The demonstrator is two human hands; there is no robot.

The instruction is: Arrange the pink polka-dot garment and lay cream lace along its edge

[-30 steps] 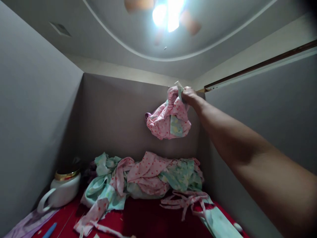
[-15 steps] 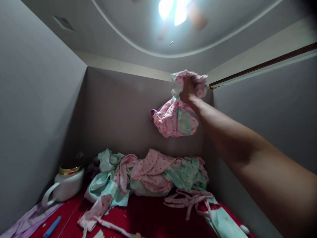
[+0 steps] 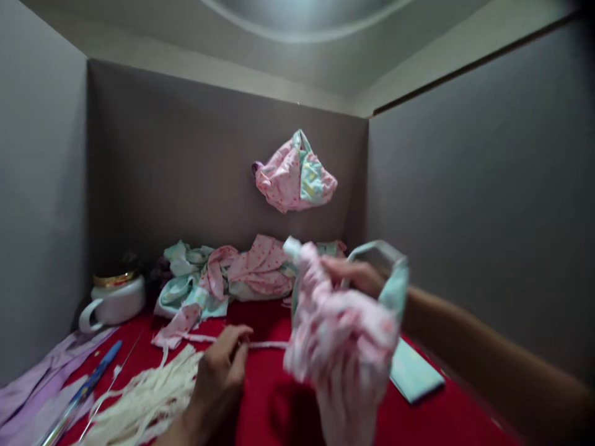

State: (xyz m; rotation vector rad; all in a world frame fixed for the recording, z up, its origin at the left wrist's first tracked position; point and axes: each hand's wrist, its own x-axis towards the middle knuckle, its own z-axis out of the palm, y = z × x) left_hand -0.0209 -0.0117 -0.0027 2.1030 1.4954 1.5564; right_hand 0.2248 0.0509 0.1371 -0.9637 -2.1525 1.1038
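Note:
My right hand (image 3: 356, 275) grips a bunched pink dotted cloth piece with mint bands (image 3: 344, 334), blurred by motion, above the red surface. One mint band loops up beside the wrist. My left hand (image 3: 223, 365) is low in the middle, its fingers closed on a thin pale fabric strip (image 3: 268, 345). That strip runs from the cloth pile on the left towards the pink piece. On the back wall hangs a similar pink and mint cloth piece (image 3: 290, 179). A heap of pink and mint fabric (image 3: 260, 266) lies against the wall below it.
To the left stands a white mug with a gold-rimmed top (image 3: 118, 300). Cream fabric strips (image 3: 149, 393), a blue pen (image 3: 100, 371) and lilac cloth (image 3: 44, 368) lie on the red surface (image 3: 264, 402). A folded mint cloth (image 3: 413, 371) is at the right. Grey panels enclose three sides.
My right hand has come down from beside the hanging piece, bringing the bunched pink cloth over the table. My left hand has come into full view. The camera has tilted down.

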